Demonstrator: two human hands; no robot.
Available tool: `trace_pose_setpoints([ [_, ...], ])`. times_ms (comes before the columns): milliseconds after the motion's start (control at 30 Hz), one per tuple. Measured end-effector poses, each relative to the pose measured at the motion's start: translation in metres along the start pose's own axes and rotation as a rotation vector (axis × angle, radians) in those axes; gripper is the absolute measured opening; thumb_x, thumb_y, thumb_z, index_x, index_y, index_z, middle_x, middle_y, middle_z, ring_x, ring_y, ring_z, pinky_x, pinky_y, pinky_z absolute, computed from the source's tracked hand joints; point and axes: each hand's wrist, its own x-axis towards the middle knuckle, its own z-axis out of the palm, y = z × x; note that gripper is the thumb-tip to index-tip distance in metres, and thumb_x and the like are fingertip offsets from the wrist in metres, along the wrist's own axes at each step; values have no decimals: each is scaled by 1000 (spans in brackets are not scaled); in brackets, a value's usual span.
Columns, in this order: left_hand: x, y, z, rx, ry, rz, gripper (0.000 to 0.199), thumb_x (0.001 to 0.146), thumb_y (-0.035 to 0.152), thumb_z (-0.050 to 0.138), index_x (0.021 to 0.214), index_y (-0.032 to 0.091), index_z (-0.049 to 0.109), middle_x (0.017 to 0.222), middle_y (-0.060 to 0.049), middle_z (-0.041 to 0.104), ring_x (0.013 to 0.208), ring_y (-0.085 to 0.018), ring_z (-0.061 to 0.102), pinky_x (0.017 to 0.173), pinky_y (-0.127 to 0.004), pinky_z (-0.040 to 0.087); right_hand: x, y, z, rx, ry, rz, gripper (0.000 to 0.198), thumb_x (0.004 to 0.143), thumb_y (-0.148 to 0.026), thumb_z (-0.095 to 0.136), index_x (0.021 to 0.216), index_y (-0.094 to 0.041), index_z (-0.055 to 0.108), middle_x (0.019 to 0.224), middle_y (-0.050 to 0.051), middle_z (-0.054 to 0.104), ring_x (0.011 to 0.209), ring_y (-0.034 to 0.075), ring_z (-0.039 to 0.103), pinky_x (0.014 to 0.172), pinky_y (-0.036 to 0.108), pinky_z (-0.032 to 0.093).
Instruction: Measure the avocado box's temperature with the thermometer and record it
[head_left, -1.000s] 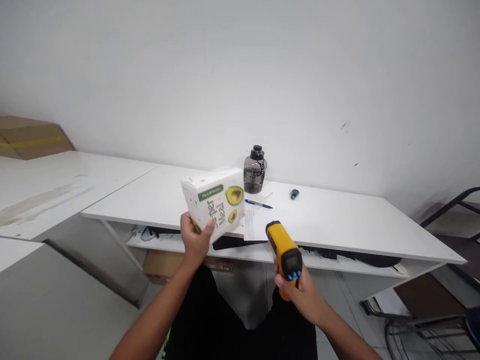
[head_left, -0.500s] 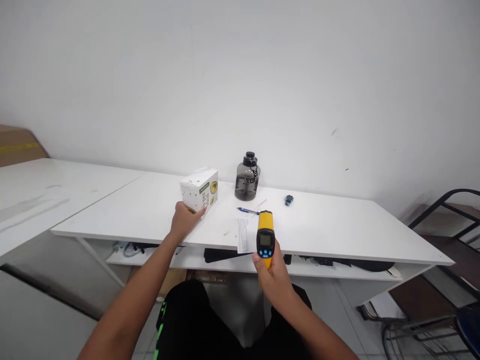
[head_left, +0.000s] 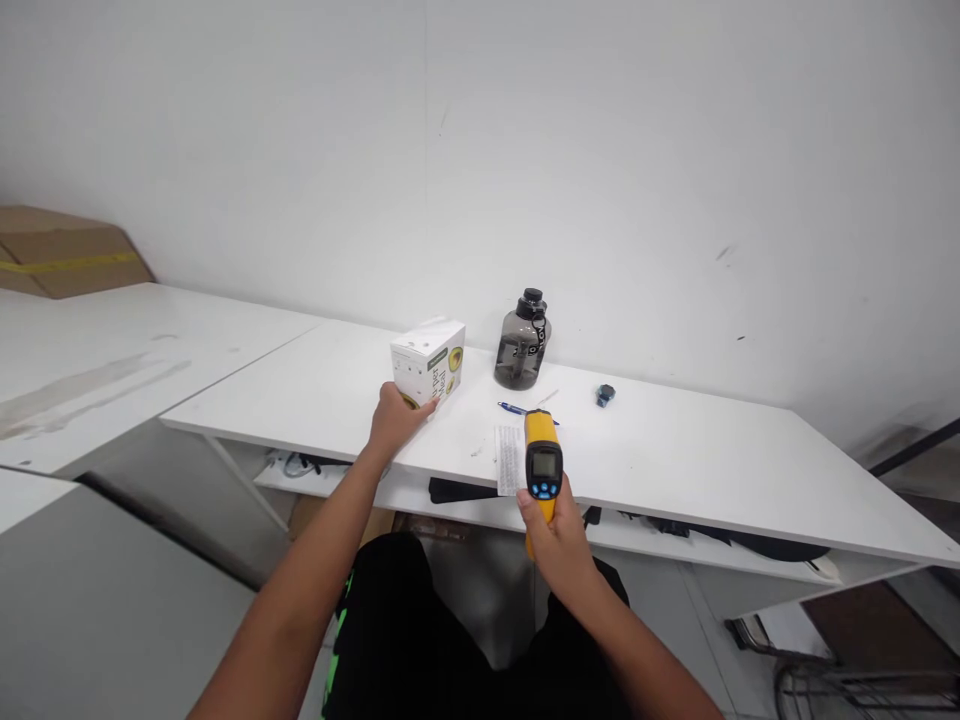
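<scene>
My left hand (head_left: 400, 418) grips the lower front of a white cardboard box (head_left: 420, 368) printed with avocados, which stands on the white table (head_left: 675, 440). In my right hand (head_left: 556, 535) is a yellow and black infrared thermometer (head_left: 543, 455), held upright by its handle with its small grey screen and blue buttons facing me. Just beyond it lies a blue pen (head_left: 512, 408), partly hidden by the thermometer. A printed paper slip (head_left: 509, 460) lies at the table's front edge, left of the thermometer.
A dark see-through water jug (head_left: 521, 345) stands near the wall, with a dark wristwatch (head_left: 605, 395) to its right. A brown carton (head_left: 71, 250) sits on the far left table. Under the tabletop, a shelf (head_left: 405, 492) holds cables and dark items. A metal-framed chair is at lower right.
The camera view has turned left, so everything on the table appears further right. Both hands keep their holds on the box and the thermometer.
</scene>
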Motion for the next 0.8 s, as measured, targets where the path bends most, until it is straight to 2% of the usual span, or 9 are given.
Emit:
trace_pose_setpoints([
  [133, -1, -1, 0, -10, 1, 11, 65, 66, 67, 65, 102, 22, 35, 114, -11, 55, 100, -28, 60, 74, -38, 49, 22, 18, -18, -214, 90, 36, 54, 91, -53, 48, 132, -17, 45, 109, 10, 64, 95, 26, 61, 80, 37, 48],
  [267, -1, -1, 0, -31, -4, 10, 63, 68, 64, 66, 104, 22, 36, 116, -12, 55, 103, -28, 60, 76, -37, 49, 70, 60, -60, -636, 194, 279, 63, 92, -61, 40, 134, -13, 45, 113, 16, 64, 101, 31, 62, 78, 37, 47],
  [333, 0, -2, 1, -34, -10, 8, 63, 69, 63, 66, 106, 21, 37, 118, -13, 55, 105, -29, 59, 79, -38, 49, 93, 83, -81, -855, 171, 326, 61, 94, -58, 40, 133, -10, 45, 110, 18, 65, 101, 32, 62, 76, 36, 46],
  [400, 1, -2, 2, -35, -20, 5, 65, 69, 63, 66, 109, 21, 38, 120, -15, 54, 108, -31, 58, 82, -40, 49, 109, 105, -96, -1049, 100, 293, 58, 96, -53, 40, 132, -7, 45, 110, 20, 64, 102, 31, 61, 74, 35, 45],
  [500, 2, -4, 2, -71, 0, 49, 74, 70, 59, 66, 123, 18, 34, 128, -18, 50, 115, -32, 56, 88, -44, 49, 122, 126, -110, -1205, -29, 239, 56, 98, -52, 39, 131, -6, 45, 111, 21, 63, 103, 30, 60, 73, 34, 44],
  [600, -4, -3, 0, -48, 189, 266, 81, 71, 50, 68, 133, 15, 30, 141, -24, 40, 134, -37, 38, 105, -52, 38, 129, 134, -117, -1238, -125, 241, 56, 98, -54, 37, 126, -8, 50, 107, 19, 64, 100, 29, 60, 72, 34, 44],
  [700, -20, 9, 6, -19, 335, 549, 71, 72, 47, 69, 129, 16, 38, 141, -24, 40, 140, -38, 29, 113, -56, 25, 133, 131, -118, -1252, -76, 209, 54, 99, -53, 35, 125, -9, 53, 112, 20, 62, 103, 30, 58, 76, 36, 43],
  [767, -34, 27, 20, -14, 282, 702, 61, 76, 47, 65, 127, 18, 43, 136, -20, 47, 135, -36, 37, 113, -55, 26, 137, 125, -109, -1254, -15, 63, 52, 100, -48, 35, 130, -9, 51, 120, 22, 59, 112, 32, 54, 83, 38, 42],
  [800, -39, 38, 30, 15, 198, 768, 56, 81, 45, 59, 128, 18, 44, 134, -19, 50, 133, -35, 41, 112, -55, 27, 139, 120, -102, -1234, -18, -28, 50, 101, -45, 34, 133, -10, 50, 122, 21, 58, 114, 32, 53, 86, 38, 42],
])
